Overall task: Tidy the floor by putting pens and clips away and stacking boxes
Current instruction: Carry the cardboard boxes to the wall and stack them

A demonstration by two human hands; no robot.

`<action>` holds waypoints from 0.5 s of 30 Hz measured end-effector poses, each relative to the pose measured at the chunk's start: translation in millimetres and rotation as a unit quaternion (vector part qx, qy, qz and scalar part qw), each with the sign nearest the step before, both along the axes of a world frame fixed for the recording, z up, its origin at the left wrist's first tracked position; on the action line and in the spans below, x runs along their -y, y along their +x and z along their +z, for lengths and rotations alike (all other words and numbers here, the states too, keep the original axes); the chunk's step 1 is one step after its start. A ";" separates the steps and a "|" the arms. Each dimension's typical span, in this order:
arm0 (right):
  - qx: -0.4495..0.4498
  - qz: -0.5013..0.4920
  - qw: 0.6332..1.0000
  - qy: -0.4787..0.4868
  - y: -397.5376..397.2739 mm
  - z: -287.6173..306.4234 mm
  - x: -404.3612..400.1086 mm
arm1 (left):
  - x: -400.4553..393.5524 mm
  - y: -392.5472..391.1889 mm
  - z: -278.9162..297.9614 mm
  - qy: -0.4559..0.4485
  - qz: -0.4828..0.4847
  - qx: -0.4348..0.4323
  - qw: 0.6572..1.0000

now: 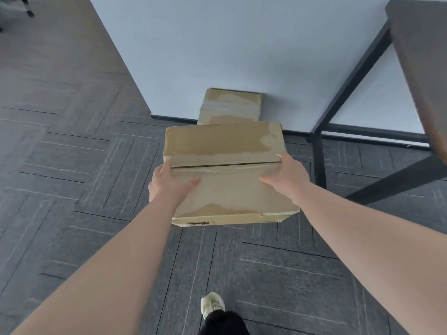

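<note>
I hold a taped brown cardboard box (pixel 225 146) off the floor in front of me. My left hand (pixel 168 184) grips its left side with the thumb on top. My right hand (pixel 287 176) grips its right side the same way. A second, smaller cardboard box (pixel 231 105) sits on the floor against the white wall, just beyond the carried box, which hides its near part. No pens or clips show.
Grey patterned carpet (pixel 72 165) covers the floor. A dark table (pixel 420 56) with black metal legs (pixel 319 160) stands at the right, close to the boxes. My shoe (pixel 212 304) is at the bottom centre. A chair caster (pixel 29 12) shows at the top left.
</note>
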State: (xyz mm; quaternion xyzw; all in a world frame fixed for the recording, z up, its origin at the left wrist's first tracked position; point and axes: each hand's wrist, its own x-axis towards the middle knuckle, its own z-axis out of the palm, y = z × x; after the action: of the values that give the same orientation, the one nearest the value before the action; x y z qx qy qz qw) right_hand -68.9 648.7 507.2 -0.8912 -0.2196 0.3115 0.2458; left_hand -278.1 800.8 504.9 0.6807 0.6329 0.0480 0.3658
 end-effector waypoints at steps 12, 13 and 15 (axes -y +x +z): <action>0.018 -0.053 0.998 0.035 89.0 -10.8 -174.0 | -205.4 105.0 -7.6 0.017 -0.059 0.040 0.997; 0.021 -0.054 0.998 0.039 100.5 -10.3 -184.7 | -219.5 118.3 -9.3 0.018 -0.066 0.042 0.997; 0.025 -0.060 0.997 0.045 126.2 -13.6 -206.0 | -245.8 145.5 -14.3 0.015 -0.083 0.045 0.995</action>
State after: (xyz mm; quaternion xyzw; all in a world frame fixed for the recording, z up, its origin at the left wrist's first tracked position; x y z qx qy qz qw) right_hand 57.3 854.7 493.6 -0.8985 -0.1850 0.2637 0.2981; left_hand -132.5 1046.6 490.5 0.7335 0.5564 0.0575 0.3860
